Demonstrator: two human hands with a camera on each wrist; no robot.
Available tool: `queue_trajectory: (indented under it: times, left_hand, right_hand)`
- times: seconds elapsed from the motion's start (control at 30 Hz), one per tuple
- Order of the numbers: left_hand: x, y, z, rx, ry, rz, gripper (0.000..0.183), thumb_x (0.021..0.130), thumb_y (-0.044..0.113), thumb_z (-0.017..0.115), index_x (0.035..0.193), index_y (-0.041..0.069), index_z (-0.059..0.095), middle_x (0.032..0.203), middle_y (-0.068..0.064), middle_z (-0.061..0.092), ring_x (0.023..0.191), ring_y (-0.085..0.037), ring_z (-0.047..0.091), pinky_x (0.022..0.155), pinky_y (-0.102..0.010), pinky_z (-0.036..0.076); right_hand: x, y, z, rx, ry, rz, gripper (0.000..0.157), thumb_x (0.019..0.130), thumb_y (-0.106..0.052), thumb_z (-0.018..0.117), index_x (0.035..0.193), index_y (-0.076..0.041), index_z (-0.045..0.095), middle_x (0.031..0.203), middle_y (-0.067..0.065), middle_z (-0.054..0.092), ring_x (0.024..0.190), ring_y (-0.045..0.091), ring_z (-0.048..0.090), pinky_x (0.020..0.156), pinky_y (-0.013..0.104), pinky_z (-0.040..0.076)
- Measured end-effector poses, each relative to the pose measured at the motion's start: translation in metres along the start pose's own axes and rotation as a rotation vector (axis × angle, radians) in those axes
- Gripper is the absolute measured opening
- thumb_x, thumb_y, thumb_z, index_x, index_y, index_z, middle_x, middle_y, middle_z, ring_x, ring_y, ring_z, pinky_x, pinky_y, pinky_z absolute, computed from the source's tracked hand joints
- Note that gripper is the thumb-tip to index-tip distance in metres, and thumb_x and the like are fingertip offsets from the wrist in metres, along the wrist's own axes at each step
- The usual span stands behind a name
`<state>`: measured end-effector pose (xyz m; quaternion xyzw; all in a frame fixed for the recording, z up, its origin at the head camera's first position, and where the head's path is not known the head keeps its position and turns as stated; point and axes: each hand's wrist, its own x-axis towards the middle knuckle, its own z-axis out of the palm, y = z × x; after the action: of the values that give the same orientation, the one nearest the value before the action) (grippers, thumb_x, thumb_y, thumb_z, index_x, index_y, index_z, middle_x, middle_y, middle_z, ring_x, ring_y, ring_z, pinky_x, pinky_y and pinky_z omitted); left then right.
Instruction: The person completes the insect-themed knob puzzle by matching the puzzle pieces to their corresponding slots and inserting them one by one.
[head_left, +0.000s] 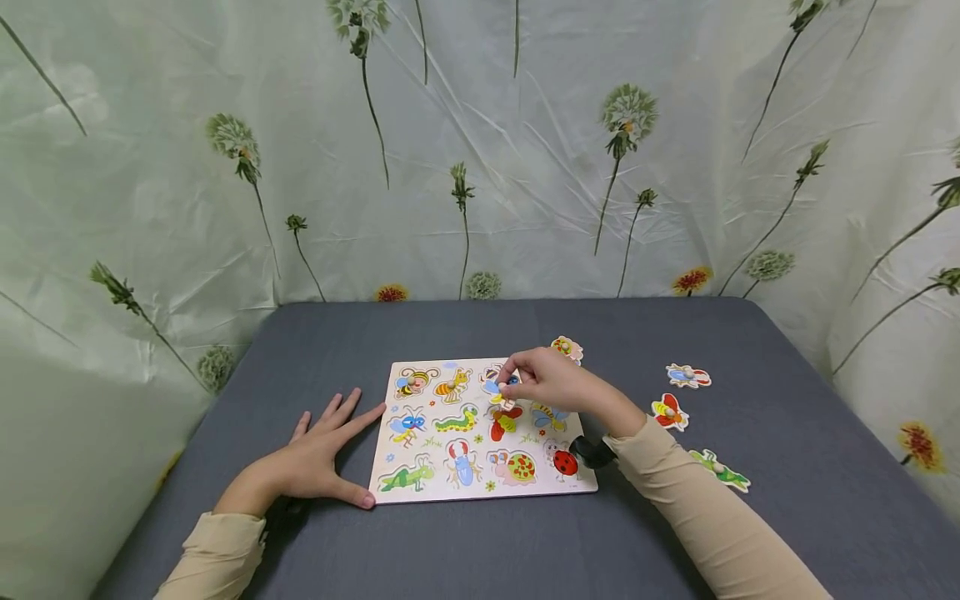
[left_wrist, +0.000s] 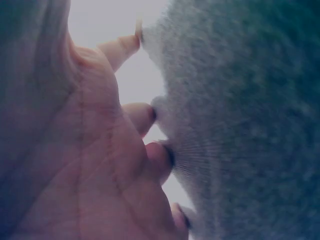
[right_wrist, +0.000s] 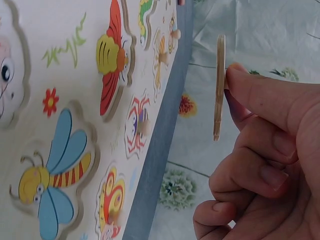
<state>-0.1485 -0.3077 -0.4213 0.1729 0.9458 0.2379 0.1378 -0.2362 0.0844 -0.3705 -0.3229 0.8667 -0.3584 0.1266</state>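
Note:
My right hand [head_left: 551, 379] pinches a small wooden puzzle piece [head_left: 497, 393] with blue and yellow on it, just over the upper part of a pale insect puzzle board [head_left: 536, 492]. In the right wrist view the piece [right_wrist: 219, 90] appears edge-on, apart from the board, with thumb and forefinger behind it and the other fingers curled. My left hand [head_left: 311, 462] is spread flat by the board's left side; its thumb and forefinger touch that edge. Knobbed bee [head_left: 412, 382], spider [right_wrist: 142, 125] and butterfly [right_wrist: 112, 205] pieces sit in the board.
Right of the board lie loose pieces: a blue and red beetle [head_left: 687, 377], a red-winged insect [head_left: 670, 412] and a green grasshopper [head_left: 720, 470]. A pinkish snail-like piece [head_left: 567, 348] lies behind the board. A flowered curtain [head_left: 540, 167] hangs beyond the grey table [head_left: 450, 550].

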Motion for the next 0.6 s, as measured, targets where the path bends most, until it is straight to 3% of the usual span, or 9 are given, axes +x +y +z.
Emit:
queue_trajectory:
  times: [0.6]
  left_hand:
    - [-0.003, 0.013, -0.005, 0.008, -0.039, -0.059, 0.127, 0.065, 0.060, 0.099, 0.170, 0.026, 0.035, 0.178, -0.030, 0.013, 0.162, -0.060, 0.012, 0.123, -0.084, 0.014]
  right_hand:
    - [0.022, -0.010, 0.024, 0.055, -0.082, -0.009, 0.011, 0.102, -0.019, 0.075, 0.109, -0.011, 0.077, 0.056, -0.008, 0.040, 0.053, 0.007, 0.036, 0.057, 0.020, 0.034]
